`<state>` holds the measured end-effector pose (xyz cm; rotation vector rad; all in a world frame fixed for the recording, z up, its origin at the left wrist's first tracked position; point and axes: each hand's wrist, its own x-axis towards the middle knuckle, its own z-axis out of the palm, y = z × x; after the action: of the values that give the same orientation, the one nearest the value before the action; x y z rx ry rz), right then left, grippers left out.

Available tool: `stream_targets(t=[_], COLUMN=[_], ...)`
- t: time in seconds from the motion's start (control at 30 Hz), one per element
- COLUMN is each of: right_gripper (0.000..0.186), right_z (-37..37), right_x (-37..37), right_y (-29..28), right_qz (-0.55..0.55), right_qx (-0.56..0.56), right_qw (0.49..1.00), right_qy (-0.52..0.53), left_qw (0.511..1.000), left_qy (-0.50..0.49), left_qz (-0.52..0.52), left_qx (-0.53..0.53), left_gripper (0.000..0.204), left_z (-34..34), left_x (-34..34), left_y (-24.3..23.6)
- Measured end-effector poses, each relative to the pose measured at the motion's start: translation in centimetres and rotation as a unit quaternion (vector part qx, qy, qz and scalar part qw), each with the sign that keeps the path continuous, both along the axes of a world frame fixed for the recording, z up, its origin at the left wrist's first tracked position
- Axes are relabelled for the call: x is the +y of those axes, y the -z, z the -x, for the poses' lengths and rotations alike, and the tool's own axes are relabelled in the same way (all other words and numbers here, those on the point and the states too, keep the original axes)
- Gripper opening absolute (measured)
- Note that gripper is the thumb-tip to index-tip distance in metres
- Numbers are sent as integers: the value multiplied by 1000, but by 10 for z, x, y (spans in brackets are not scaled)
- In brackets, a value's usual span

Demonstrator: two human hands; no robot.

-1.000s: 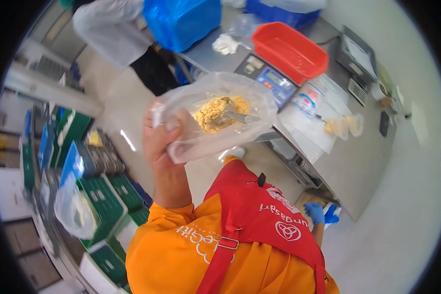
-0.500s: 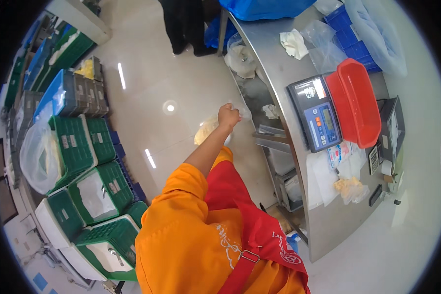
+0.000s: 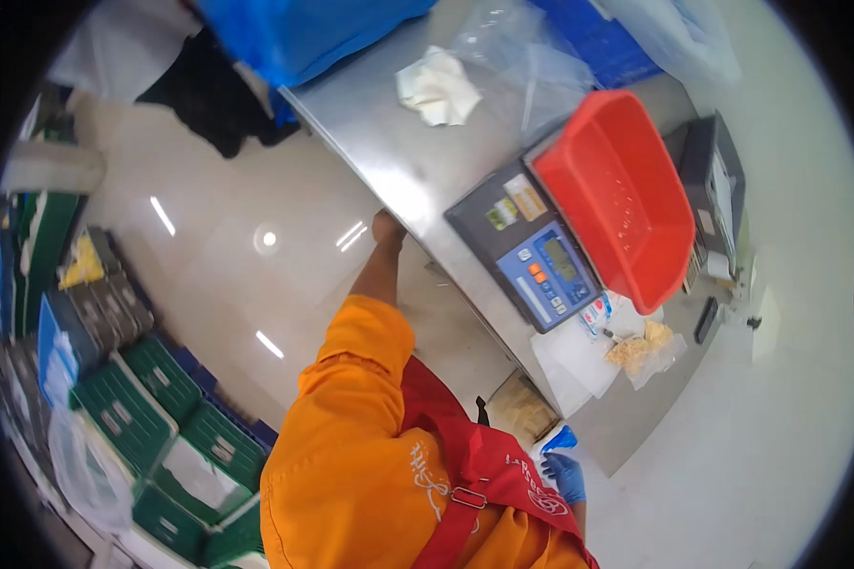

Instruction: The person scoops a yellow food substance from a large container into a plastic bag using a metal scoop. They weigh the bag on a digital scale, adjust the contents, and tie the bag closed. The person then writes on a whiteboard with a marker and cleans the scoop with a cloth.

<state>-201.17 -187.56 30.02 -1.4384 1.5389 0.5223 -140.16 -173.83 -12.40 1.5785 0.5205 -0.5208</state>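
My left hand [image 3: 386,228] reaches beside the front edge of the steel table [image 3: 342,114]; its fingers and anything they hold are hidden. My right hand [image 3: 564,474], in a blue glove, is low at the table's near end with fingers apart, close to a white-and-blue item [image 3: 558,440]. On the tabletop a grey scale with a blue panel [image 3: 527,261] stands beside a red plastic tub [image 3: 617,194]. Below them lie white sheets [image 3: 569,356] with a clear bag of yellow crumbly food [image 3: 636,348].
A person in dark trousers [image 3: 209,95] stands beyond the table. A blue bag [image 3: 313,24], crumpled white paper [image 3: 436,87], a blue crate [image 3: 598,47] and a document tray [image 3: 707,190] are on the table. Green crates [image 3: 161,408] stack along the left.
My left hand held up an open bag of yellow food, then lowered it; now the hand is beside the table edge and that bag is out of sight. The view has swung toward the table.
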Motion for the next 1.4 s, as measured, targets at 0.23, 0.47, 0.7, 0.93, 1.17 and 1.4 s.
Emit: stream_targets(t=[0.23, 0.47, 0.7, 0.93, 1.17, 1.4], right_gripper=[14, 18, 22, 18, 19, 27], right_z=[-48, -55, -122, -127, -122, -188], right_x=[-55, -183, -234, -237, -193, -52], right_y=[-46, -86, -45, -38, -104, -163], right_qz=[94, 331, 385, 447, -80, -143], right_qx=[-74, -138, -163, -357, -595, -639], right_qw=[992, 933, 870, 783, 800, 741], right_qy=[-36, 26, -263, -242, -1, -152], left_qw=[720, 663, 774, 869, 853, 904], left_qy=[544, 745, 586, 468, 350, 329], left_qz=[-238, 50, 241, 162, 384, 187], left_qx=[-358, 63, 22, -25, 42, -201], left_gripper=[48, 31, 31, 30, 17, 39], left_z=[53, 147, 280, 341, 340, 342], left_x=[48, 20, -129, -236, -157, 14], left_y=[-47, -314, -437, -433, -540, -595])
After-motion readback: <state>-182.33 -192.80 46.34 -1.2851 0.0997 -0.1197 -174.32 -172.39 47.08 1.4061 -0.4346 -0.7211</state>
